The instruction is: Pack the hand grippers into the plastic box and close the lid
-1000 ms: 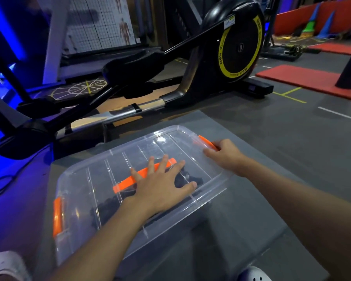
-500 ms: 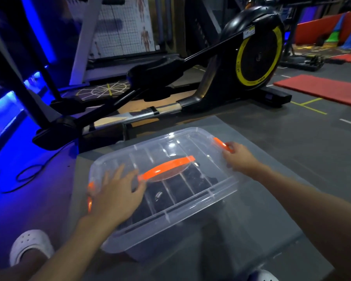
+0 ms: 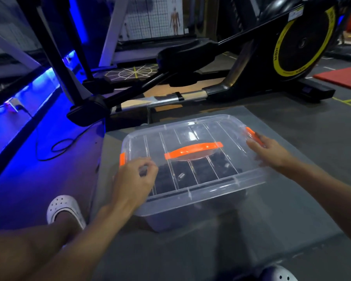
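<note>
Find plastic box (image 3: 190, 207) sitting on grey platform (image 3: 211, 256), in front of elliptical trainer (image 3: 292, 57). Note clear lid (image 3: 190, 130) lying flat across the rim, orange carry handle (image 3: 193, 150) folded down at centre. See hand grippers (image 3: 203, 169) through the lid as dark shapes with small metal glints, all inside the box; cannot count them. See no gripper outside the box in view. Judge packing done and lid placed.

Locate left hand (image 3: 134, 179) on the lid's near left corner, just beside left orange clip (image 3: 122, 159). Record fingers curled, narrow; cannot tell, through the blur, whether pinching the lid edge or merely resting. Locate right hand (image 3: 270, 151) at the opposite end, fingers fairly straight and relaxed, tips touching right orange clip (image 3: 252, 134), gripping nothing.

Cannot confirm either clip latched: left clip appearing upright against the box end, right clip partly hidden by fingertips. Judge work left as latching only: press each clip over the lid rim, check seating at both ends. Estimate task near its end, last step in hand.

Flag one risk: lid possibly riding high along the near long edge, hard to verify through clear plastic. Also noted: white clog (image 3: 63, 207) left of platform, black cable (image 3: 55, 147) on blue-lit floor.
</note>
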`<state>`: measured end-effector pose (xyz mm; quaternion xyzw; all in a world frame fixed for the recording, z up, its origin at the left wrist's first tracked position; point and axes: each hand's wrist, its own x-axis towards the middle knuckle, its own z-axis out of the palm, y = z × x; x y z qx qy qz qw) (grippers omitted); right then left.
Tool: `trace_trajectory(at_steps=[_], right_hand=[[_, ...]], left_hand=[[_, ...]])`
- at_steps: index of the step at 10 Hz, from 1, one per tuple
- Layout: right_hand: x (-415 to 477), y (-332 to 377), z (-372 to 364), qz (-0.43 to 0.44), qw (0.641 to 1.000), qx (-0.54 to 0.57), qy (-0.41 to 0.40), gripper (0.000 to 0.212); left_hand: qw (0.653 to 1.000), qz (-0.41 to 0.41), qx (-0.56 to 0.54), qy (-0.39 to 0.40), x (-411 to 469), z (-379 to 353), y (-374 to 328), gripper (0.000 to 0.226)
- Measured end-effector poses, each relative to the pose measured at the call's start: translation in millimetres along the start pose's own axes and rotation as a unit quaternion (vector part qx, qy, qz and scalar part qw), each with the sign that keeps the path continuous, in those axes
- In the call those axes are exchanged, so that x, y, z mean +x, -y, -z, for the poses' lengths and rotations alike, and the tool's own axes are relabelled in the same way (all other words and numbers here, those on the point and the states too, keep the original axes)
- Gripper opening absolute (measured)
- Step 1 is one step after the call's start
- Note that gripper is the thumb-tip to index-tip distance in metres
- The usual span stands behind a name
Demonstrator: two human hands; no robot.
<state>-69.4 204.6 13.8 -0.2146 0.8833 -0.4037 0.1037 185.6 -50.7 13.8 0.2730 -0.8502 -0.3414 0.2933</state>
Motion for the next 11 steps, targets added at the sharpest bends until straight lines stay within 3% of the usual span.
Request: trace_trajectory(at_steps=[1, 3, 6, 7, 8, 9, 10, 11], right_hand=[[-2, -2, -8, -0.020, 0.999, -0.028, -0.026, 0.072], [-9, 2, -25, -0.044, 0.990, -0.118, -0.063, 0.065], [-12, 15, -21, -0.032, 0.966, -0.254, -0.032, 0.062], [-4, 22, -19, 0.037, 0.928, -0.367, -0.049, 0.061], [18, 40, -21, 0.101, 0.900, -0.423, -0.041, 0.059], [49, 62, -39, 0.128, 0.902, -0.411, -0.038, 0.056], [91, 94, -47, 0.124, 0.927, -0.352, -0.033, 0.052], [128, 144, -39, 0.126, 0.980, -0.143, -0.062, 0.039]], left_hand=[[0.999, -0.023, -0.001, 0.029, 31, 3, 12, 0.039], [0.991, -0.066, 0.053, 0.103, 91, -4, 33, 0.039], [0.980, -0.117, 0.092, 0.128, 94, -4, 26, 0.050], [0.973, -0.130, 0.149, 0.115, 103, -5, 35, 0.041], [0.975, -0.125, 0.149, 0.109, 124, -11, 36, 0.049], [0.980, -0.134, 0.120, 0.087, 152, -26, 34, 0.056], [0.984, -0.121, 0.115, 0.070, 197, -36, 21, 0.054], [0.990, -0.058, -0.062, 0.112, 252, -28, -20, 0.048]])
